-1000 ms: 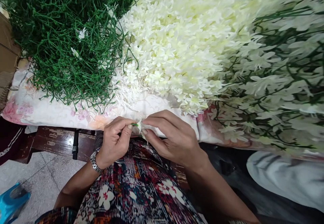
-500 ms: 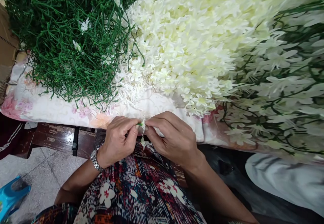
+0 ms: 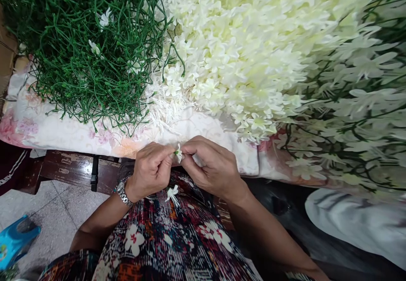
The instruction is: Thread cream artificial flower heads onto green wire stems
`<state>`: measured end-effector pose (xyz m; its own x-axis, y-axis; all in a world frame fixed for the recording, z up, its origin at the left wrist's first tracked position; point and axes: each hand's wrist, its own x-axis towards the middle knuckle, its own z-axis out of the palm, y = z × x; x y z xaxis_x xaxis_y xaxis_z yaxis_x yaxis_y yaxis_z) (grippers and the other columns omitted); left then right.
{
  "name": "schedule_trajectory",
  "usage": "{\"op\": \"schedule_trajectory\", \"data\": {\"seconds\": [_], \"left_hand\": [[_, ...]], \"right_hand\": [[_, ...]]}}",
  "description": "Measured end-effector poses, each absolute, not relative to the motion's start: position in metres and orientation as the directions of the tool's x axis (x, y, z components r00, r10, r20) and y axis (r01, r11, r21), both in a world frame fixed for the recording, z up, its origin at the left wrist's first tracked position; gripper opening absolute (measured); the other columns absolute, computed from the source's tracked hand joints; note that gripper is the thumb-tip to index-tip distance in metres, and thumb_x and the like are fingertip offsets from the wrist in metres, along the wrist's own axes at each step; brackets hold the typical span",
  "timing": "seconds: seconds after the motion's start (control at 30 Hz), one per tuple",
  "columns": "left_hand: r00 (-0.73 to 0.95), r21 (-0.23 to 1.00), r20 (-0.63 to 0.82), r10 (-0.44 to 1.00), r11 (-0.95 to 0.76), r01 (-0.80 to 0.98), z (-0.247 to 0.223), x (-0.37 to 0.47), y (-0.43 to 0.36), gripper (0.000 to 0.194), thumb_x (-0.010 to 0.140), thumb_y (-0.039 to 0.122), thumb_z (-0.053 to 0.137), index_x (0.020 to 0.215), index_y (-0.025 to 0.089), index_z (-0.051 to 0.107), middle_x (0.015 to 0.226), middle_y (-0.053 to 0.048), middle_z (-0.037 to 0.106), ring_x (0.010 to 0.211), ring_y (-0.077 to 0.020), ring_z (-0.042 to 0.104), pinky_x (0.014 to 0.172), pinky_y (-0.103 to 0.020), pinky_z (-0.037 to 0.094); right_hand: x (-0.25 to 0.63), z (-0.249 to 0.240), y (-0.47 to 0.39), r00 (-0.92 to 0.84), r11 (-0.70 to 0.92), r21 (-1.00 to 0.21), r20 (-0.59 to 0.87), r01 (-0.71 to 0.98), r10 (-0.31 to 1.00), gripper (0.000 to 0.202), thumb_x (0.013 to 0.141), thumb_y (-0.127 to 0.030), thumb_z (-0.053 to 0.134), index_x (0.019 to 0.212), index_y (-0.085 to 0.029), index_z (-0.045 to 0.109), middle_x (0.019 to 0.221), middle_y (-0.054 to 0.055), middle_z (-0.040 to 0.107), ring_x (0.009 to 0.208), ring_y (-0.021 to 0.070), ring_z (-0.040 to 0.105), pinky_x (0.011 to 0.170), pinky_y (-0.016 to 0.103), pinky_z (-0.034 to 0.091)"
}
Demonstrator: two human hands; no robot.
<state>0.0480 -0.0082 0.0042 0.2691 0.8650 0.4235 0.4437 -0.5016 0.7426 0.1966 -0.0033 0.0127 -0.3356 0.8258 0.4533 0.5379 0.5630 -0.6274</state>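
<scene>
My left hand (image 3: 152, 169), with a metal watch on its wrist, pinches a green stem tip at the cloth's front edge. Between the two hands a small white flower (image 3: 178, 153) sits on that tip. My right hand (image 3: 211, 164) has thumb and forefinger closed on the flower's right side. Below my left hand another white flower (image 3: 172, 193) with thin white strands hangs in front of the patterned garment. Its stem is hidden by the hand.
Green stems (image 3: 95, 61) lie heaped at the left, and cream-white blossoms (image 3: 228, 52) at the centre. Thin white strands (image 3: 163, 107) lie between. Flowered stems (image 3: 358, 133) fill the right. Floral cloth (image 3: 76, 135) lies underneath. A blue plastic object (image 3: 17, 241) is at lower left.
The lower white flower now hangs lower and clear of my hands, slightly to the left. My right hand has shifted a little left and up. The view has shifted slightly.
</scene>
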Motion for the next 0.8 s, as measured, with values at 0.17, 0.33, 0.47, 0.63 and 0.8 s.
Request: {"op": "schedule_trajectory", "data": {"seconds": [0.17,0.33,0.47,0.63,0.8], "left_hand": [[0.261,0.742,0.419,0.87,-0.493,0.455,0.0044,0.0487,-0.0065,0.011,0.077,0.01,0.044,0.078,0.013,0.055,0.054,0.002,0.048,0.05,-0.0078,0.042,0.048,-0.021,0.037],[0.274,0.729,0.421,0.864,-0.503,0.464,0.0009,0.0475,-0.0058,0.011,0.077,0.009,0.044,0.076,0.013,0.054,0.053,0.002,0.047,0.05,-0.0081,0.042,0.049,-0.022,0.037],[0.263,0.717,0.437,0.86,-0.509,0.475,-0.0021,0.047,-0.006,0.012,0.076,0.008,0.044,0.077,0.014,0.055,0.054,0.001,0.049,0.052,-0.0087,0.044,0.051,-0.022,0.039],[0.279,0.708,0.422,0.862,-0.506,0.493,-0.0006,0.0461,-0.0054,0.013,0.075,0.009,0.044,0.073,0.013,0.056,0.052,0.001,0.048,0.05,-0.0087,0.043,0.05,-0.021,0.037],[0.261,0.779,0.287,0.922,-0.383,0.496,0.0039,0.0439,-0.0057,0.013,0.077,0.01,0.045,0.08,0.013,0.058,0.064,-0.001,0.057,0.059,-0.0097,0.052,0.056,-0.02,0.042]], "right_hand": [[0.1942,0.0085,-0.0019,-0.327,0.58,-0.61,0.483,0.54,0.812,0.013,0.072,-0.006,0.046,0.077,-0.017,0.046,0.064,0.001,0.053,0.061,0.0093,0.051,0.056,0.022,0.045],[0.1926,0.0086,-0.0005,-0.347,0.584,-0.621,0.471,0.523,0.811,0.014,0.072,-0.005,0.045,0.078,-0.017,0.045,0.064,0.001,0.052,0.061,0.0094,0.049,0.055,0.022,0.044],[0.1922,0.0095,0.0007,-0.374,0.613,-0.603,0.486,0.51,0.79,0.014,0.073,-0.004,0.044,0.078,-0.017,0.045,0.065,0.001,0.051,0.063,0.01,0.048,0.056,0.022,0.044],[0.1923,0.011,0.0027,-0.397,0.632,-0.591,0.491,0.502,0.775,0.011,0.074,-0.005,0.044,0.077,-0.015,0.046,0.065,0.002,0.05,0.063,0.0105,0.046,0.058,0.023,0.043],[0.1934,0.0173,0.0055,-0.396,0.619,-0.607,0.476,0.499,0.785,0.009,0.078,-0.009,0.041,0.078,-0.013,0.049,0.066,0.004,0.051,0.065,0.0106,0.047,0.058,0.023,0.042]]}}
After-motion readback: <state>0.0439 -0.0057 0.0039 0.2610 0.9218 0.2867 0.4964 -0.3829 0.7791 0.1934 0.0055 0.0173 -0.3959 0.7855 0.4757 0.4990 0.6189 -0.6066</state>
